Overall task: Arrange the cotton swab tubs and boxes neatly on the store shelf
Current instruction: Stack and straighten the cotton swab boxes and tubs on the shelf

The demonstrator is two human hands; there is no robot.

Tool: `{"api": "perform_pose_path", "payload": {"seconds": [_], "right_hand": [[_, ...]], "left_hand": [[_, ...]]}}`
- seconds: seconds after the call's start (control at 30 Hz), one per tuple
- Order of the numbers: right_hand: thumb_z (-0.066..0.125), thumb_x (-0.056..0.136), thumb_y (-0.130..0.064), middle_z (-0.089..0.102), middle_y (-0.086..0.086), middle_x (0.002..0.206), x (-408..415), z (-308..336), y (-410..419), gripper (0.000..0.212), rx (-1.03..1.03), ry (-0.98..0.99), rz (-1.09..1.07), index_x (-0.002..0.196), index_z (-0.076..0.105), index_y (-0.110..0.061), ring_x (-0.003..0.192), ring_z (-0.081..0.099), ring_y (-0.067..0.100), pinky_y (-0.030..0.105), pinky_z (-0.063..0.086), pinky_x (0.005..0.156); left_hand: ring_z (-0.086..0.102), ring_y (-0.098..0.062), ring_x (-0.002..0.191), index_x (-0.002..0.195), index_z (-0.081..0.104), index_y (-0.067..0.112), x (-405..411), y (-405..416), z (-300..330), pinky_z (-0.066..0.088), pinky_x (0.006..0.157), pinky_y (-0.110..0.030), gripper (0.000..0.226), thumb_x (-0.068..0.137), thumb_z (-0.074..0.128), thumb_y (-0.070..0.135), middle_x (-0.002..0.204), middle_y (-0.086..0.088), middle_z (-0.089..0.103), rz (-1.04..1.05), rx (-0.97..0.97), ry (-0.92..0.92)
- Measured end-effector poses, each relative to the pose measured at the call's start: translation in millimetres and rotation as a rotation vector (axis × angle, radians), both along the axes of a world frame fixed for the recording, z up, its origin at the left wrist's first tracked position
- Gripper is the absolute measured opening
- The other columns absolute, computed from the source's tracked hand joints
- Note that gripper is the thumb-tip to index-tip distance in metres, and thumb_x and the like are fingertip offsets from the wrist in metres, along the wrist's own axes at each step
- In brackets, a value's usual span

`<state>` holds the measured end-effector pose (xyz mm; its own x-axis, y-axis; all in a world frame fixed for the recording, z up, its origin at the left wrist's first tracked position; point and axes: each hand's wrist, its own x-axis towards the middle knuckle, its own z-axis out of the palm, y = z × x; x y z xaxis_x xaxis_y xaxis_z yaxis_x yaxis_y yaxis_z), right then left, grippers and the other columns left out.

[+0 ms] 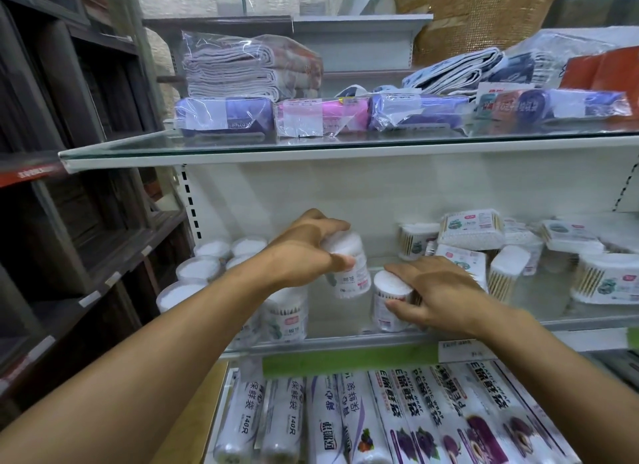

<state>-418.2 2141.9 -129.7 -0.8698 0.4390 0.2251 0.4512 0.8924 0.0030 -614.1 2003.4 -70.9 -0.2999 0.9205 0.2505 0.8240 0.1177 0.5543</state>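
Note:
My left hand grips a round clear cotton swab tub, held tilted just above the middle glass shelf. My right hand is closed around a second round tub standing near the shelf's front edge. Another round tub stands below my left wrist. Several round tubs stand grouped at the shelf's left end. Rectangular swab boxes lie in a loose, tilted heap at the right, with an oval tub at the far right.
The glass shelf above carries wrapped bag rolls and folded cloths. Below, rolls of plastic wrap and food bags lie side by side. Dark wooden shelving stands at the left. The white back panel closes the middle shelf.

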Motion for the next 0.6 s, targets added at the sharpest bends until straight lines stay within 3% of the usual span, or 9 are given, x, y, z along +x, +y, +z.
{"api": "perform_pose_path", "payload": {"seconds": [0.13, 0.3, 0.37, 0.47, 0.6], "right_hand": [[0.043, 0.087, -0.066, 0.051, -0.005, 0.140, 6, 0, 3, 0.068, 0.006, 0.014, 0.000, 0.144, 0.035, -0.032, 0.120, 0.045, 0.015, 0.031, 0.035, 0.102], [0.045, 0.087, -0.064, 0.050, -0.004, 0.141, 10, 2, 3, 0.067, 0.023, 0.003, -0.010, 0.145, 0.035, -0.031, 0.122, 0.044, 0.017, 0.030, 0.034, 0.101], [0.044, 0.088, -0.064, 0.050, -0.004, 0.142, 11, 2, 3, 0.067, 0.028, -0.007, -0.014, 0.146, 0.035, -0.031, 0.123, 0.044, 0.017, 0.030, 0.033, 0.101], [0.041, 0.087, -0.065, 0.050, -0.003, 0.140, 11, 3, 1, 0.068, 0.032, -0.024, -0.018, 0.145, 0.035, -0.030, 0.123, 0.042, 0.017, 0.031, 0.031, 0.101], [0.040, 0.090, -0.064, 0.043, -0.004, 0.148, 10, 5, -2, 0.068, 0.052, -0.061, -0.032, 0.148, 0.032, -0.029, 0.133, 0.036, 0.019, 0.030, 0.019, 0.112]], "left_hand": [[0.050, -0.017, 0.116, 0.141, 0.048, 0.033, 3, -6, -3, 0.042, 0.103, -0.034, 0.064, 0.082, 0.072, 0.039, 0.128, 0.008, 0.042, -0.004, -0.098, 0.070], [0.045, -0.018, 0.120, 0.146, 0.038, 0.036, 12, -11, -20, 0.037, 0.097, -0.025, 0.069, 0.084, 0.068, 0.042, 0.133, 0.007, 0.041, -0.035, -0.213, 0.256], [0.040, -0.020, 0.125, 0.147, 0.036, 0.035, 12, -12, -26, 0.034, 0.104, -0.028, 0.071, 0.084, 0.067, 0.043, 0.131, 0.006, 0.041, -0.035, -0.231, 0.297], [0.034, -0.024, 0.131, 0.148, 0.035, 0.033, 14, -15, -29, 0.019, 0.117, -0.033, 0.070, 0.085, 0.066, 0.043, 0.132, 0.004, 0.040, -0.033, -0.254, 0.362], [0.038, -0.019, 0.131, 0.149, 0.034, 0.031, 14, -18, -26, 0.002, 0.121, -0.036, 0.072, 0.086, 0.065, 0.045, 0.136, 0.004, 0.040, -0.034, -0.298, 0.414]]}}
